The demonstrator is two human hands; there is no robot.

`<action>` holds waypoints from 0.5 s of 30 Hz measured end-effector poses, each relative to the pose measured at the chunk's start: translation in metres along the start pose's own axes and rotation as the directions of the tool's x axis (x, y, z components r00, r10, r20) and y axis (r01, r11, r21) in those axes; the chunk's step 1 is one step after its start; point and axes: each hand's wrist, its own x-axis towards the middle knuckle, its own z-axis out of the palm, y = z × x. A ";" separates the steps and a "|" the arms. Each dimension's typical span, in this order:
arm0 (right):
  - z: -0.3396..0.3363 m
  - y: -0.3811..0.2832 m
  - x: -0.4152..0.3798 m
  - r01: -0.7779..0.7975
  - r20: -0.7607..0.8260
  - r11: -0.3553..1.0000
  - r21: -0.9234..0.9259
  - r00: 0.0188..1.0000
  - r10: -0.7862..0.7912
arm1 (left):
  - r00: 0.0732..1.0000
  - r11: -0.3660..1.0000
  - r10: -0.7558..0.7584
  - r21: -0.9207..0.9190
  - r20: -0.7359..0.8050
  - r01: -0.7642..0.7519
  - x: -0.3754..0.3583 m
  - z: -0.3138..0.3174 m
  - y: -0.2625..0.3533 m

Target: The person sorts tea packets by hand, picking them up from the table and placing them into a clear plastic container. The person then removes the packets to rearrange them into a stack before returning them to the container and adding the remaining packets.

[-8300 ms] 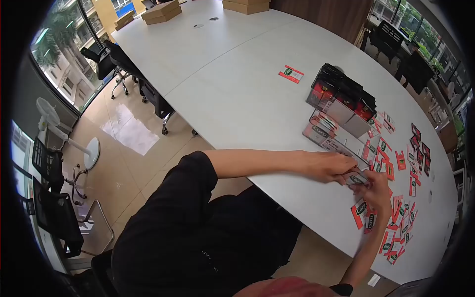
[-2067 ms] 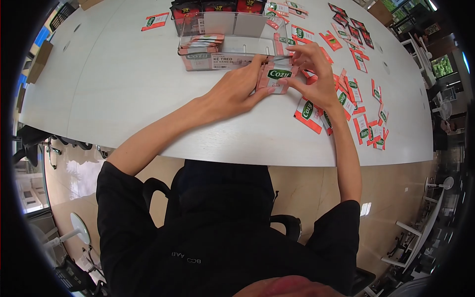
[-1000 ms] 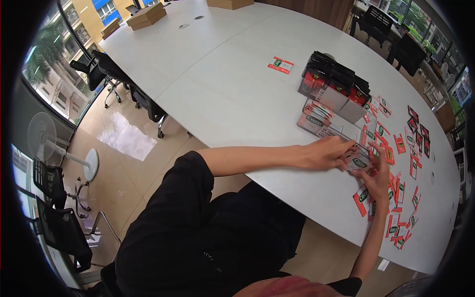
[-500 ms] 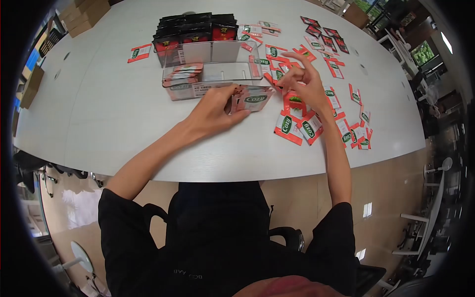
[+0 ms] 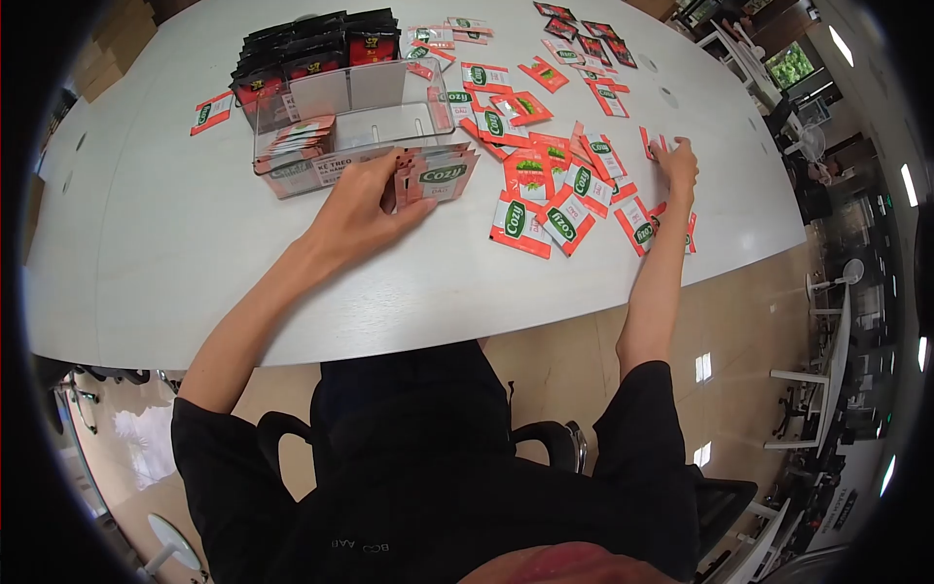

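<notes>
My left hand (image 5: 365, 209) is closed around a stack of upright Cozy sachets (image 5: 440, 177), just in front of the clear plastic organizer (image 5: 389, 154). In the organizer's left compartment lies a row of sachets (image 5: 300, 138). Black and red packets (image 5: 316, 60) stand at its back. Over at the right, my right hand (image 5: 679, 165) has its fingers on a red and white sachet (image 5: 652, 143) on the table; whether it grips the sachet is not clear. Loose Cozy sachets (image 5: 582, 187) lie spread between the organizer and my right hand.
The white table (image 5: 195, 263) carries a lone sachet (image 5: 211, 114) left of the organizer. Black and red packets (image 5: 595, 49) lie at the far right. Cardboard boxes (image 5: 115, 49) are at the far left. Chairs and desks stand beyond the right edge.
My right hand has moved right, from the middle sachets to one near the right side. My left hand still holds its stack. The view has shifted, so the table items appear further left.
</notes>
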 end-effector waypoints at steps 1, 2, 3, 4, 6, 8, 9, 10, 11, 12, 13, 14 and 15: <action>-0.001 0.004 -0.001 -0.026 0.100 0.998 -0.056 0.995 0.031 | 1.000 1.000 -0.003 -0.014 -0.008 0.003 0.000 0.000 0.002; -0.001 0.007 -0.001 -0.032 0.100 0.997 -0.063 0.994 0.039 | 1.000 1.000 -0.006 -0.026 -0.016 0.006 0.000 -0.001 0.004; -0.002 0.007 -0.002 0.043 0.163 0.982 0.186 0.984 -0.074 | 1.000 1.000 -0.003 -0.031 -0.008 0.003 0.000 0.000 0.004; -0.001 0.005 -0.002 0.098 0.192 0.898 0.428 0.961 -0.197 | 1.000 1.000 -0.002 -0.029 -0.015 0.002 0.000 0.000 0.004; 0.002 0.006 0.003 0.133 0.102 0.901 0.413 0.976 -0.191 | 1.000 1.000 0.000 -0.028 -0.015 -0.001 0.000 0.000 0.006; 0.001 0.021 0.015 0.246 -0.123 0.956 0.161 0.966 -0.228 | 1.000 1.000 -0.018 -0.013 0.008 0.018 0.000 -0.002 0.008; -0.005 0.026 0.010 0.184 -0.105 0.983 -0.015 0.977 -0.184 | 1.000 1.000 -0.020 -0.012 0.004 0.020 0.000 -0.001 0.006; -0.018 0.024 0.001 0.190 -0.105 0.982 -0.012 0.976 -0.190 | 1.000 1.000 0.010 0.005 -0.016 -0.009 0.000 0.000 0.003; -0.036 0.017 -0.010 0.054 0.107 0.999 -0.001 0.993 -0.054 | 0.999 0.999 0.036 0.023 -0.034 -0.036 -0.001 0.002 0.001; -0.044 0.014 -0.016 -0.084 0.316 0.996 -0.021 0.945 0.086 | 0.999 0.999 0.029 0.024 -0.034 -0.029 -0.001 0.003 -0.001; -0.043 0.016 -0.011 -0.135 0.352 0.991 0.019 0.928 0.120 | 0.998 0.999 0.041 0.004 -0.041 -0.041 -0.001 0.004 -0.002; -0.042 0.017 -0.008 -0.135 0.362 0.991 0.019 0.924 0.119 | 0.997 0.999 0.052 -0.014 -0.048 -0.053 0.000 0.006 -0.004; -0.038 0.016 -0.006 -0.120 0.359 0.992 0.037 0.928 0.099 | 0.998 0.999 0.038 -0.007 -0.046 -0.039 0.000 0.007 -0.005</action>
